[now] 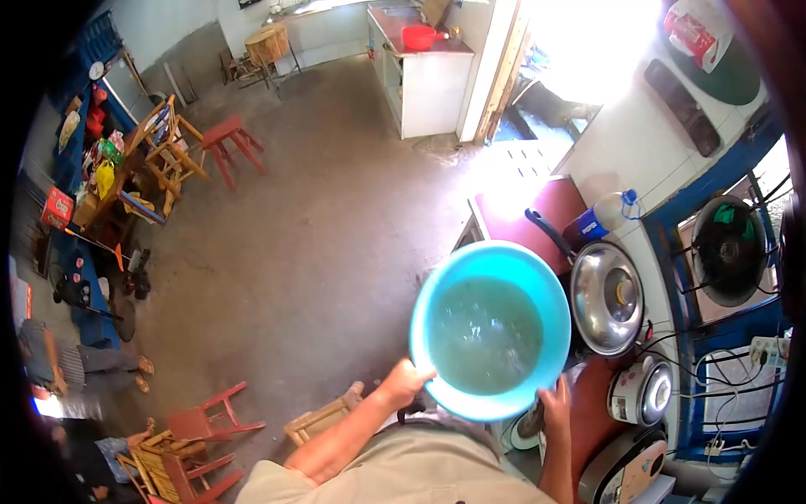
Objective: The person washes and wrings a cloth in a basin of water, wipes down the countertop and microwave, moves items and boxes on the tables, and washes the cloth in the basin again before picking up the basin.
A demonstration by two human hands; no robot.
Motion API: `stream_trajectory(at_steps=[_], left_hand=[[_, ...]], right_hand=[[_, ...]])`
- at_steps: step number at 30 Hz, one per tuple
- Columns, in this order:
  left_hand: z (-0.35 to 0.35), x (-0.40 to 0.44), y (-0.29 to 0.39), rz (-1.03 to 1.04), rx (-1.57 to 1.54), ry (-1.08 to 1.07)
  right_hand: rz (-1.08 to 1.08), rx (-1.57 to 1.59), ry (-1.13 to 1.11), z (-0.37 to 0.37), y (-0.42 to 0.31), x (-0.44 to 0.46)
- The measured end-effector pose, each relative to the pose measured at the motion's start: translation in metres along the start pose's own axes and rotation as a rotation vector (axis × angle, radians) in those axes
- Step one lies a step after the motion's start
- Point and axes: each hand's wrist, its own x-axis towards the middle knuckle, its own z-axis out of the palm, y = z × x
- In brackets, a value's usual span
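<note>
A turquoise plastic basin (426,336) with cloudy, greyish water (487,340) in it is held up in front of my body. My left hand (405,382) grips its rim at the lower left, fingers closed on the edge. At the lower right, my right hand (554,403) is closed on the rim too. Just to the right of the basin sits a wok with a shiny metal lid (606,298), its dark handle pointing up and left.
A rice cooker (642,391) and a Pepsi bottle (603,217) stand on the reddish counter (529,210) to the right. A red basin (420,37) is on the far counter. Stools and wooden chairs (172,143) line the left, where two people (75,361) sit. A bright doorway opens at upper right.
</note>
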Motion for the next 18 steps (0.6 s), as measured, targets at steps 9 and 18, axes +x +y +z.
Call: stream_trajectory(at_steps=[9,18], left_hand=[[-0.088,0.061,0.137,0.183,-0.190,0.474],[-0.142,0.191,0.294,0.194,-0.215,0.575]], right_hand=[[-0.049,0.160,-0.370,0.166,-0.063,0.200],[0.108,0.438,-0.422,0.303,-0.146,0.383]])
